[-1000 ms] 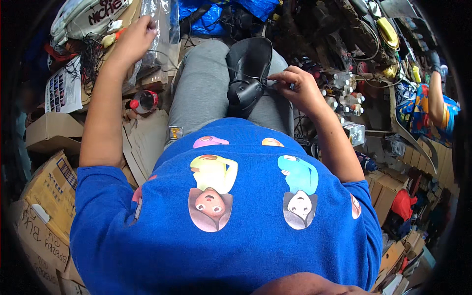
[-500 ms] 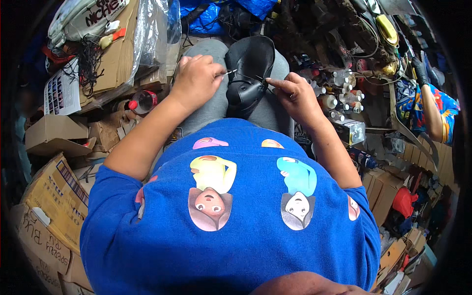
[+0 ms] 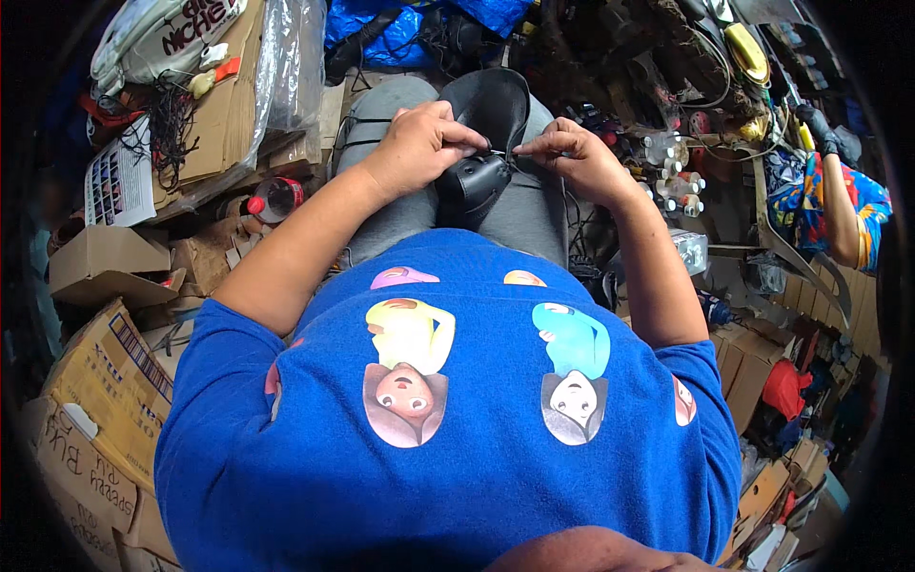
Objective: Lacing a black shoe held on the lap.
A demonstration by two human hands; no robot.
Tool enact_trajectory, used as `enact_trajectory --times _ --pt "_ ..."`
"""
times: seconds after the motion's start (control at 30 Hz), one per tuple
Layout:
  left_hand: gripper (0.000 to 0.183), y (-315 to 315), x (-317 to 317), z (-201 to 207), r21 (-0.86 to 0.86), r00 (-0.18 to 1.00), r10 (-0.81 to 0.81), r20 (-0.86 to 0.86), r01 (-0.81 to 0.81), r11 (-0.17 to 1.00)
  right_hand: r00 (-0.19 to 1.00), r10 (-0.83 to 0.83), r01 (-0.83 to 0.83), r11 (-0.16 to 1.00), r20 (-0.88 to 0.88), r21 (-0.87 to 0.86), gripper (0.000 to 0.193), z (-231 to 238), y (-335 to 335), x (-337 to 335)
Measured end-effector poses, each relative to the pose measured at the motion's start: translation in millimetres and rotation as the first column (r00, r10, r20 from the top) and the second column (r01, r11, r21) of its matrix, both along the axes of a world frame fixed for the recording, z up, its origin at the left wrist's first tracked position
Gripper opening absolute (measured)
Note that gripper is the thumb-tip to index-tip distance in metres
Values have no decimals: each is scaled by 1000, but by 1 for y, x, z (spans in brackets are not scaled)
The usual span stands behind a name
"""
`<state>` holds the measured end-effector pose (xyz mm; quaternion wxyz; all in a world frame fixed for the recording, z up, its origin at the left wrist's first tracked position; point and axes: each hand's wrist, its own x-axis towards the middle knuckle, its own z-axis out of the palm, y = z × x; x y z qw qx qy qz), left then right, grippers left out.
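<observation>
A black leather shoe (image 3: 477,181) rests between my knees, its opening facing away from me. Just above its stitched front part, a thin pale needle (image 3: 498,153) spans the small gap between my two hands. My left hand (image 3: 424,143) is closed, thumb and forefinger pinched at the needle's left end. From the right, my right hand (image 3: 572,157) comes in with its fingertips pinched at the other end, beside the shoe's edge. Dark thread (image 3: 357,120) runs across my left knee. The shoe's underside is hidden.
Cardboard sheets (image 3: 233,105) and plastic wrap are stacked at left, near a red-capped bottle (image 3: 276,198) and open boxes (image 3: 110,267). Several small bottles (image 3: 681,186) stand at right. Beyond them is another person's arm (image 3: 839,210) with a dark glove. Blue plastic (image 3: 391,38) lies ahead.
My left hand has moved right, over the shoe, and now nearly meets my right hand. The right forefinger has drawn back into a pinch. Thread now shows across my left knee.
</observation>
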<state>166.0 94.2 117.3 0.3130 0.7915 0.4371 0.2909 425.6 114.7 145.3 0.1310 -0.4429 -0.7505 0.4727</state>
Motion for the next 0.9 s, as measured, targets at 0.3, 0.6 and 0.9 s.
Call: enact_trajectory --times 0.3,0.6,0.9 --pt "19 7 8 1 -176 998 -39 43 46 983 995 -4 -10 989 -96 -148 26 -10 3 6" --pt "18 14 11 11 53 991 -115 -66 119 991 1000 19 -20 997 -17 -70 27 -4 -2 1" --pt "17 12 13 16 162 967 -148 -209 183 970 998 41 -42 999 46 25 33 -4 -7 0"
